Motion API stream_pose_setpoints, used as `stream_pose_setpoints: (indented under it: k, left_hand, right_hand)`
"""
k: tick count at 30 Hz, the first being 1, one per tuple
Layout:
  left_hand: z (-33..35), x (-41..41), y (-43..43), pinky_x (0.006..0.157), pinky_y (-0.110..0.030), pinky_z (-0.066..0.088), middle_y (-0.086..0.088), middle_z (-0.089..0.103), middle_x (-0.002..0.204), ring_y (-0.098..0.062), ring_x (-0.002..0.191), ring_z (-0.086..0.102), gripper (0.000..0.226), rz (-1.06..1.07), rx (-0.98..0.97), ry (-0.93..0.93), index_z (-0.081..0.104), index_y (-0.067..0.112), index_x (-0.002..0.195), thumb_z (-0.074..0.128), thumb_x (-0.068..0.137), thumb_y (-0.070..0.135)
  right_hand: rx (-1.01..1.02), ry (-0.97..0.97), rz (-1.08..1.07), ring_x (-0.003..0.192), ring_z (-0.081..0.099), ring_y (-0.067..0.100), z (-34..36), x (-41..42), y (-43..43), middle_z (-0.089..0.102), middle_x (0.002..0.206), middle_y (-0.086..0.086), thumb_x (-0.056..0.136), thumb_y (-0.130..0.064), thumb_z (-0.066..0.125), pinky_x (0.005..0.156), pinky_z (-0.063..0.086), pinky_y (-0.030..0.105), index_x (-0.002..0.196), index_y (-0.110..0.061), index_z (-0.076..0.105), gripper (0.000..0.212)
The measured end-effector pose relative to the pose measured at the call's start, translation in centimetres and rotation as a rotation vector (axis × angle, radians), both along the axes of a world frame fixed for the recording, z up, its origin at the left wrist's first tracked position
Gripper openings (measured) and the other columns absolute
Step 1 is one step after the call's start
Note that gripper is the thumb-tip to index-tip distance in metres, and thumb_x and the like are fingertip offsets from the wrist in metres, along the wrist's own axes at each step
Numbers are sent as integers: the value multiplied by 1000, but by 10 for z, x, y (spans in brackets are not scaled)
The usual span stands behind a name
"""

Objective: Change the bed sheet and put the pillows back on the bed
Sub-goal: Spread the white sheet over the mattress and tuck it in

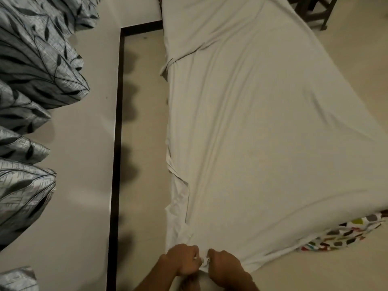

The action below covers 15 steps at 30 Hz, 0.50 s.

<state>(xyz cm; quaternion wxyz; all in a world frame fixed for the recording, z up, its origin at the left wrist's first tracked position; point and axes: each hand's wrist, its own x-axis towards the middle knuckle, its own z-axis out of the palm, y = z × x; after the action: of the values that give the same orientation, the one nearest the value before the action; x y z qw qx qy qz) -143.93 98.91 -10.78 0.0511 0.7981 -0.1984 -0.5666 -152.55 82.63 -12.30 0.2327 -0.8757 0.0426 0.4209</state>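
While the scene is viewed from the head camera, the white bed sheet [262, 133] is shown spread lengthwise from the top centre to the lower right of the frame. Its near edge is gathered at the bottom centre, where it is gripped by the left hand [182, 261] and the right hand [225, 264], fingers curled tightly into the cloth. A spotted fabric [344, 238] is exposed beneath the sheet at lower right. Leaf-patterned curtains [31, 80] are seen along the left edge.

Matt wrinkled cloth sheet [262, 133], slightly sheeny leaf-print curtain [31, 59], smooth floor [144, 122]
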Motion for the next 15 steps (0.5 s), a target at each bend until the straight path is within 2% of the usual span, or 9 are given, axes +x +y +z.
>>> stream_pose_setpoints:
  k: [2,4,6,7,8,9,11,13,15]
  left_hand:
    - [0,-6,-3,106,-41,43,-5,60,132,-26,119,55,47,50,74,125,57,33,112,48,85,70]
    - [-3,-15,1,105,-39,42,1,63,123,-20,112,55,48,127,147,284,60,35,110,57,78,71]
    - [-13,-33,18,86,-33,47,3,69,98,-16,91,61,43,249,213,403,67,28,97,66,78,66]
    - [-18,-41,27,78,-28,47,5,68,85,-15,83,63,38,287,224,390,68,23,88,71,80,60]
    - [-21,-45,36,74,-23,48,5,68,83,-19,83,67,33,350,230,334,68,20,84,76,81,51]
    - [-26,-47,46,74,-20,49,6,70,92,-23,89,68,27,389,196,227,70,20,91,77,82,44]
    - [-26,-39,56,79,-28,54,2,70,113,-23,92,68,30,426,165,-61,67,25,106,64,87,48]
    - [-24,-26,54,83,-36,56,0,74,104,-25,96,71,34,622,62,-331,62,24,92,51,94,56]
    - [-27,-11,38,82,-40,57,-3,74,87,-26,89,72,39,862,-74,-430,59,19,82,56,97,55]
  right_hand:
    - [13,69,-20,125,59,28,0,-5,-2,64,134,10,104,-37,42,102,45,33,136,-18,55,39]
    - [43,146,-66,127,59,26,1,-8,-2,63,137,7,102,-38,43,105,45,33,134,-21,60,40]
    - [87,228,-98,125,60,22,4,-11,-1,64,136,3,100,-44,46,107,47,33,129,-22,66,42]
    - [114,232,-128,122,62,21,4,-13,-1,66,133,1,98,-46,46,105,48,32,125,-23,69,42]
    - [130,200,-176,119,63,19,2,-16,-2,68,129,-1,97,-48,45,103,50,31,118,-25,70,40]
    - [127,144,-223,117,64,17,2,-19,-2,70,124,-4,96,-47,43,101,50,31,112,-28,70,37]
    - [20,-75,-284,107,68,16,-3,-19,-4,72,111,-8,94,-37,46,96,53,33,104,-33,67,24]
    - [-101,-363,-346,83,71,19,-8,-15,-10,70,90,-7,84,-24,61,77,59,37,97,-33,67,18]
    - [-169,-494,-374,77,66,21,-6,-5,-19,65,88,-5,77,-20,71,66,56,38,102,-32,67,28]
